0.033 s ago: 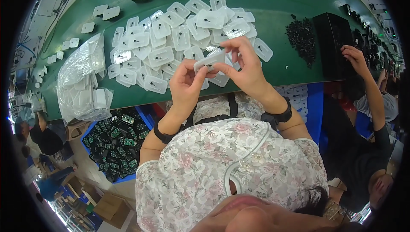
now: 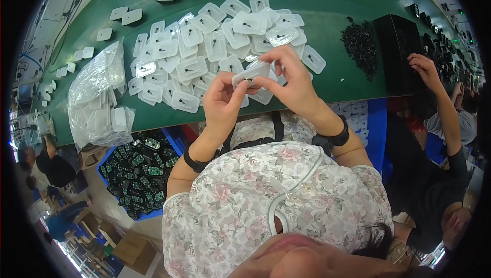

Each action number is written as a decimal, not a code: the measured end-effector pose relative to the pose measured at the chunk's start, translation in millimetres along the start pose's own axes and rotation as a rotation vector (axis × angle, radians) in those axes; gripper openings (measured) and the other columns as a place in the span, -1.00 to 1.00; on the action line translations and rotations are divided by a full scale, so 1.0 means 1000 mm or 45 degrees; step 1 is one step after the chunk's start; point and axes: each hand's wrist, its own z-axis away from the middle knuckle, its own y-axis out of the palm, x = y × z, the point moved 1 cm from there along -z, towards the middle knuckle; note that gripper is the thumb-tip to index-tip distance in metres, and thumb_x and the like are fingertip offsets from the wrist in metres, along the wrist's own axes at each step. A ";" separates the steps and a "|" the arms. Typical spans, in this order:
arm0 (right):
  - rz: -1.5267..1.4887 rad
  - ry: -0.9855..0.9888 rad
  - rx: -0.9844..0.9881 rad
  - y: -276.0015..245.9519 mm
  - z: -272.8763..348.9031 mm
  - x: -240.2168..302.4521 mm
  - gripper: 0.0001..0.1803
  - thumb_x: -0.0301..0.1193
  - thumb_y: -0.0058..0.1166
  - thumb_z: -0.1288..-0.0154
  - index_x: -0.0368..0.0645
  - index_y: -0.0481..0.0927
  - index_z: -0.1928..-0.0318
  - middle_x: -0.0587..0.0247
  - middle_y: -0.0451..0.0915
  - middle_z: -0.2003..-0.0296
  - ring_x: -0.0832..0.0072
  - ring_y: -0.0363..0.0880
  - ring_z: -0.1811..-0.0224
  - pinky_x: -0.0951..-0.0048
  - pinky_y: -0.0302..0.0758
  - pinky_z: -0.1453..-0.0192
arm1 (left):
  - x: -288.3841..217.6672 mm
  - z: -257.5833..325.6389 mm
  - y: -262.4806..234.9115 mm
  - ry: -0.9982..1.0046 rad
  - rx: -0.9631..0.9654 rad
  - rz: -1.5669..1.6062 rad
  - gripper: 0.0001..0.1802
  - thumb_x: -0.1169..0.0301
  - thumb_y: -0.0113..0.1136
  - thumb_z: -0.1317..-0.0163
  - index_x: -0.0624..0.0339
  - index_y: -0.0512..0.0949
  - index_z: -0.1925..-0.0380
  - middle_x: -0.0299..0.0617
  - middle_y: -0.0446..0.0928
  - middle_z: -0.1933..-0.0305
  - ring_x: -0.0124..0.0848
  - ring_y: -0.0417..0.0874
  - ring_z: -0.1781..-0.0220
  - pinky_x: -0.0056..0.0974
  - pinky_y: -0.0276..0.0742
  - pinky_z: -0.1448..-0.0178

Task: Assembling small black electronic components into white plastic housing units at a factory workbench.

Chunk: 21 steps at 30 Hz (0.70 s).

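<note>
A white, rounded rectangular plastic cover [image 2: 251, 72] is held tilted between both my hands, above the near edge of a pile. My left hand [image 2: 222, 99] pinches its left end between thumb and fingers. On its right end, my right hand [image 2: 292, 81] grips with the thumb below and the curled fingers above. A small dark part shows at the cover's lower edge, near the thumbs; its details are too small to tell. Just beyond my hands lies the pile of similar white covers [image 2: 192, 68], many with a small black piece in the middle.
The green table [image 2: 327, 47] also bears a clear bag [image 2: 97, 93] of white covers at left, small black parts [image 2: 359, 47] heaped at right, and a black box [image 2: 396, 55]. Below the left edge stands a blue bin of circuit boards [image 2: 138, 175]. A co-worker's hand [image 2: 424, 68] is at right.
The fingers of my right hand have moved slightly down and left, closer onto the cover. My left hand keeps its pinch.
</note>
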 end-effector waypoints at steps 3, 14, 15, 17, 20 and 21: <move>-0.024 0.069 0.120 0.001 0.001 -0.005 -0.71 -0.47 0.25 0.01 -0.21 0.47 0.25 0.37 0.42 0.35 0.64 0.28 0.43 0.64 0.27 0.38 | 0.003 0.001 -0.003 -0.009 0.059 -0.045 -0.96 0.61 0.02 -0.22 0.35 0.39 0.33 -0.18 0.47 0.29 -0.41 0.62 0.27 -0.38 0.55 0.13; -0.064 0.013 0.245 -0.010 0.005 -0.011 -0.77 -0.46 0.26 0.01 -0.22 0.48 0.36 0.38 0.44 0.50 0.68 0.36 0.51 0.64 0.30 0.46 | 0.005 0.004 -0.004 -0.212 0.232 -0.049 -0.85 0.62 0.02 -0.22 0.37 0.36 0.21 -0.13 0.48 0.21 -0.36 0.62 0.22 -0.37 0.56 0.12; -0.060 0.017 0.238 -0.013 0.006 -0.012 -0.77 -0.46 0.26 0.01 -0.22 0.48 0.36 0.38 0.44 0.50 0.68 0.36 0.51 0.64 0.30 0.46 | 0.005 0.004 -0.001 -0.216 0.239 -0.047 -0.85 0.62 0.02 -0.22 0.37 0.36 0.21 -0.13 0.48 0.21 -0.36 0.62 0.22 -0.37 0.56 0.12; -0.125 0.131 0.109 -0.020 0.005 -0.018 -0.78 -0.48 0.24 -0.03 -0.24 0.49 0.31 0.40 0.47 0.48 0.70 0.36 0.51 0.66 0.31 0.46 | 0.003 0.002 0.004 -0.122 0.198 -0.117 -0.68 0.63 0.02 -0.21 0.37 0.29 0.02 -0.05 0.45 0.09 -0.32 0.60 0.15 -0.34 0.56 0.10; -0.136 0.299 -0.162 -0.047 -0.001 -0.050 -0.82 -0.50 0.16 -0.13 -0.27 0.51 0.25 0.43 0.48 0.48 0.74 0.36 0.51 0.70 0.31 0.46 | 0.001 -0.003 -0.002 0.066 0.072 -0.212 -0.56 0.64 0.01 -0.21 0.36 0.20 -0.09 0.01 0.38 -0.02 -0.29 0.59 0.11 -0.33 0.56 0.10; -0.123 0.318 -0.370 -0.058 -0.003 -0.061 -0.82 -0.50 0.13 -0.15 -0.28 0.52 0.23 0.44 0.47 0.49 0.75 0.36 0.52 0.72 0.31 0.47 | 0.000 -0.003 -0.005 0.067 0.073 -0.211 -0.56 0.64 0.01 -0.21 0.36 0.20 -0.09 0.01 0.38 -0.02 -0.29 0.59 0.11 -0.33 0.56 0.10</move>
